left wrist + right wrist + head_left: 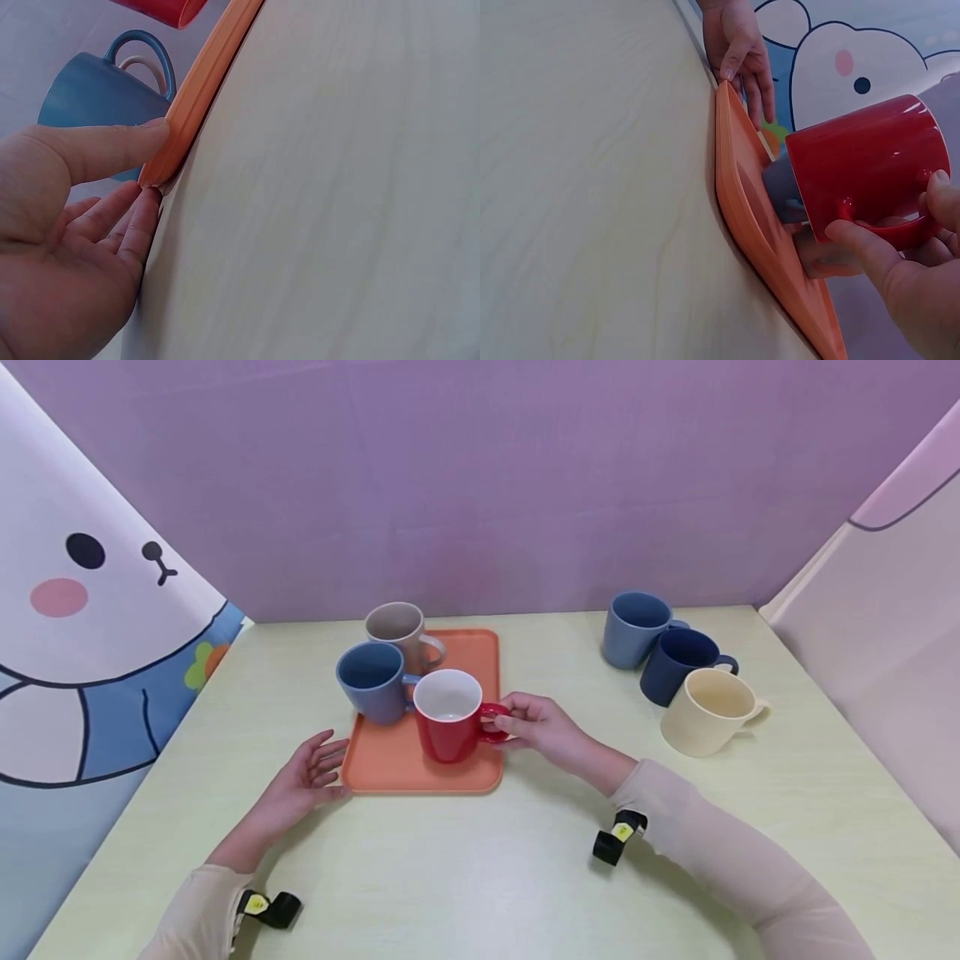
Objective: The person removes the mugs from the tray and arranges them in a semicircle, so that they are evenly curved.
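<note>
My right hand grips the handle of a red mug with a white inside. In the right wrist view the mug is raised over the orange tray, with a shadow below it. My left hand lies at the front left corner of the orange tray, its fingers fairly straight. Its thumb touches the tray rim in the left wrist view. On the tray's left part stand a grey-blue mug and, behind it, a grey mug, handles toward the right.
At the back right a blue mug, a navy mug and a cream mug stand close together on the pale table. A purple backdrop rises behind the table. Printed cloth hangs at the left.
</note>
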A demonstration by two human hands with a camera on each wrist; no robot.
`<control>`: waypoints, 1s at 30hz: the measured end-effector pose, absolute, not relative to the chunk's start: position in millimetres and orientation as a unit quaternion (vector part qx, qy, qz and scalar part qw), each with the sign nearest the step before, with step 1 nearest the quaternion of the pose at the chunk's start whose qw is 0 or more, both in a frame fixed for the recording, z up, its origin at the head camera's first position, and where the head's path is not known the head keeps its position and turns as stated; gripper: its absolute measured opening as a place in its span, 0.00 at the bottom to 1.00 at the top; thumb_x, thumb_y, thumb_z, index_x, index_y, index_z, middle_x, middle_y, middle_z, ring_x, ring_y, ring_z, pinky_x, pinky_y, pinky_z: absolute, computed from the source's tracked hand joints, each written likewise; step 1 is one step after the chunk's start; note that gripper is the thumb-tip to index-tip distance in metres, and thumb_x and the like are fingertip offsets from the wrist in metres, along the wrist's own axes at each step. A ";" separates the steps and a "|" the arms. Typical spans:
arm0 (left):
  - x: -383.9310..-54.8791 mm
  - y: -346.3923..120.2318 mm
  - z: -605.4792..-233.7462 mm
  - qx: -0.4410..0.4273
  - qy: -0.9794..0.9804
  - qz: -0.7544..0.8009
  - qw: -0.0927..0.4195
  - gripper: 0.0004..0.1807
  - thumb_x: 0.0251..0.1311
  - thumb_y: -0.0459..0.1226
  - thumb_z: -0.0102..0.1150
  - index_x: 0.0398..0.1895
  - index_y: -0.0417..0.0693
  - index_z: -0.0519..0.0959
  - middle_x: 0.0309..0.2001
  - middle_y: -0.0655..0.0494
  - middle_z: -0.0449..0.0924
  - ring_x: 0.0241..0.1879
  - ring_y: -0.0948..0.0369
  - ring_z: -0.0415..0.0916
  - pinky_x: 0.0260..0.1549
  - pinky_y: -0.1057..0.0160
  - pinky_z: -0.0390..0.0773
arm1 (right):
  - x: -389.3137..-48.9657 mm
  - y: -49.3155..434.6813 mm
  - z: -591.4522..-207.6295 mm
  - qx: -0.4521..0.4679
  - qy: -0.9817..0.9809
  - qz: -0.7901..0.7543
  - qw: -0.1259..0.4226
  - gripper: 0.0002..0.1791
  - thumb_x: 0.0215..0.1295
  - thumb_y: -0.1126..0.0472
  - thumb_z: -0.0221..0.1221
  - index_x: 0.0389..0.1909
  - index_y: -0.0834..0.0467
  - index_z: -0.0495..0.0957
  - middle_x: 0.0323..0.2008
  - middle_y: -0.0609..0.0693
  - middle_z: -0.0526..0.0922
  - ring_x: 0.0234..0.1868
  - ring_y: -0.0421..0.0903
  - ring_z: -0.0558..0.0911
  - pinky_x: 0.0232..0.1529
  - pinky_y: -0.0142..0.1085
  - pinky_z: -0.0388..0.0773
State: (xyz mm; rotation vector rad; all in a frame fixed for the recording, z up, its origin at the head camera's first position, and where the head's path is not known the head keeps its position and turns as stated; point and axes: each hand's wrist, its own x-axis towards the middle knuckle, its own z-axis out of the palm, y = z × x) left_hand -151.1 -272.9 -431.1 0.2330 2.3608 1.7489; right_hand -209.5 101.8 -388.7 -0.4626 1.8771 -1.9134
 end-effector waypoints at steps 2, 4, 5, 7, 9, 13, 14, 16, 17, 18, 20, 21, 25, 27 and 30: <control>-151.0 -273.0 -431.7 0.080 0.796 0.592 0.097 0.49 0.59 0.20 0.60 0.77 0.33 0.41 0.73 0.31 0.55 0.70 0.36 0.56 0.55 0.76 0.70 | -209.2 105.0 -389.1 -0.165 0.678 -0.684 0.210 0.10 0.72 0.71 0.55 0.50 0.72 0.73 0.51 0.64 0.82 0.52 0.54 0.83 0.51 0.50 0.81; -150.8 -273.0 -432.1 0.081 0.796 0.592 0.097 0.48 0.59 0.20 0.60 0.77 0.33 0.41 0.73 0.31 0.55 0.70 0.36 0.56 0.55 0.76 0.70 | -208.8 108.7 -388.7 -0.163 0.680 -0.683 0.211 0.11 0.72 0.70 0.55 0.50 0.72 0.73 0.51 0.64 0.82 0.52 0.54 0.83 0.52 0.50 0.80; -150.7 -272.9 -432.1 0.082 0.795 0.593 0.096 0.48 0.59 0.20 0.60 0.77 0.33 0.41 0.73 0.31 0.55 0.70 0.36 0.56 0.55 0.76 0.70 | -208.9 110.7 -388.6 -0.162 0.681 -0.682 0.211 0.11 0.71 0.70 0.55 0.51 0.72 0.73 0.52 0.64 0.82 0.52 0.54 0.83 0.52 0.51 0.80; -150.7 -272.7 -432.1 0.082 0.795 0.593 0.096 0.48 0.59 0.20 0.60 0.77 0.33 0.41 0.73 0.31 0.55 0.70 0.35 0.56 0.55 0.76 0.69 | -208.4 115.5 -387.8 -0.162 0.683 -0.680 0.211 0.12 0.72 0.70 0.55 0.52 0.72 0.72 0.52 0.64 0.82 0.52 0.55 0.83 0.53 0.52 0.79; -150.8 -272.4 -432.0 0.082 0.795 0.593 0.095 0.48 0.59 0.20 0.60 0.77 0.33 0.41 0.73 0.31 0.55 0.70 0.35 0.55 0.55 0.76 0.69 | -207.5 120.9 -387.2 -0.159 0.684 -0.679 0.212 0.12 0.72 0.70 0.55 0.52 0.72 0.72 0.53 0.65 0.81 0.53 0.56 0.83 0.53 0.51 0.79; -150.7 -272.2 -432.0 0.086 0.794 0.595 0.094 0.48 0.59 0.20 0.60 0.77 0.32 0.41 0.73 0.30 0.54 0.69 0.36 0.56 0.55 0.76 0.70 | -204.4 132.4 -386.5 -0.152 0.692 -0.673 0.212 0.12 0.72 0.70 0.55 0.52 0.72 0.72 0.55 0.65 0.80 0.54 0.57 0.82 0.51 0.48 0.81; -150.8 -272.3 -432.1 0.087 0.794 0.594 0.093 0.48 0.59 0.20 0.60 0.77 0.32 0.41 0.73 0.29 0.54 0.69 0.36 0.57 0.55 0.76 0.70 | -203.5 135.3 -386.4 -0.150 0.693 -0.673 0.212 0.12 0.72 0.70 0.55 0.52 0.72 0.73 0.55 0.65 0.80 0.55 0.57 0.82 0.51 0.48 0.81; -150.7 -272.7 -432.2 0.088 0.794 0.595 0.092 0.48 0.59 0.20 0.60 0.76 0.32 0.41 0.73 0.29 0.54 0.69 0.37 0.58 0.55 0.76 0.70 | -201.6 140.7 -386.0 -0.149 0.693 -0.673 0.211 0.12 0.72 0.70 0.55 0.51 0.72 0.73 0.55 0.65 0.80 0.55 0.58 0.82 0.51 0.48 0.81; -150.6 -272.9 -432.2 0.089 0.794 0.595 0.092 0.48 0.59 0.20 0.59 0.76 0.32 0.41 0.73 0.29 0.54 0.69 0.38 0.59 0.55 0.76 0.70 | -200.6 143.5 -385.8 -0.149 0.693 -0.673 0.211 0.12 0.72 0.70 0.55 0.51 0.72 0.72 0.55 0.65 0.80 0.55 0.58 0.82 0.51 0.48 0.81; -150.6 -273.2 -432.3 0.089 0.794 0.595 0.092 0.48 0.59 0.20 0.59 0.76 0.32 0.42 0.73 0.29 0.54 0.69 0.39 0.59 0.55 0.76 0.70 | -199.9 146.1 -385.9 -0.149 0.692 -0.675 0.210 0.11 0.72 0.70 0.54 0.51 0.72 0.72 0.55 0.65 0.80 0.55 0.58 0.82 0.51 0.48 0.81; -150.1 -273.8 -432.3 0.089 0.793 0.595 0.091 0.48 0.59 0.20 0.60 0.77 0.32 0.42 0.73 0.29 0.54 0.68 0.42 0.61 0.55 0.76 0.70 | -198.4 151.5 -386.0 -0.151 0.691 -0.675 0.209 0.11 0.72 0.70 0.54 0.51 0.73 0.72 0.55 0.65 0.80 0.54 0.58 0.82 0.50 0.48 0.81; -149.9 -274.0 -432.4 0.090 0.793 0.596 0.091 0.48 0.59 0.20 0.60 0.76 0.32 0.42 0.73 0.29 0.54 0.68 0.43 0.62 0.55 0.76 0.70 | -197.7 154.1 -386.1 -0.152 0.691 -0.675 0.209 0.12 0.72 0.70 0.54 0.51 0.73 0.71 0.55 0.66 0.80 0.54 0.57 0.83 0.50 0.48 0.81; -149.9 -274.6 -433.4 0.094 0.792 0.597 0.089 0.48 0.59 0.20 0.59 0.76 0.32 0.42 0.73 0.29 0.54 0.67 0.50 0.65 0.55 0.76 0.70 | -194.7 164.5 -386.0 -0.155 0.694 -0.673 0.204 0.12 0.72 0.70 0.54 0.51 0.75 0.71 0.54 0.65 0.80 0.53 0.56 0.83 0.50 0.47 0.81; -150.2 -274.8 -434.2 0.096 0.791 0.598 0.088 0.48 0.59 0.19 0.59 0.76 0.32 0.42 0.73 0.29 0.54 0.67 0.52 0.66 0.55 0.76 0.70 | -193.3 169.4 -386.3 -0.156 0.694 -0.673 0.202 0.13 0.72 0.70 0.54 0.51 0.76 0.70 0.54 0.66 0.80 0.52 0.55 0.84 0.51 0.47 0.81; -150.5 -274.8 -435.2 0.096 0.791 0.597 0.087 0.48 0.59 0.19 0.60 0.76 0.32 0.42 0.73 0.29 0.54 0.67 0.52 0.65 0.55 0.76 0.70 | -190.9 177.1 -387.2 -0.157 0.696 -0.672 0.199 0.13 0.73 0.71 0.53 0.52 0.77 0.70 0.53 0.65 0.81 0.51 0.53 0.84 0.50 0.46 0.81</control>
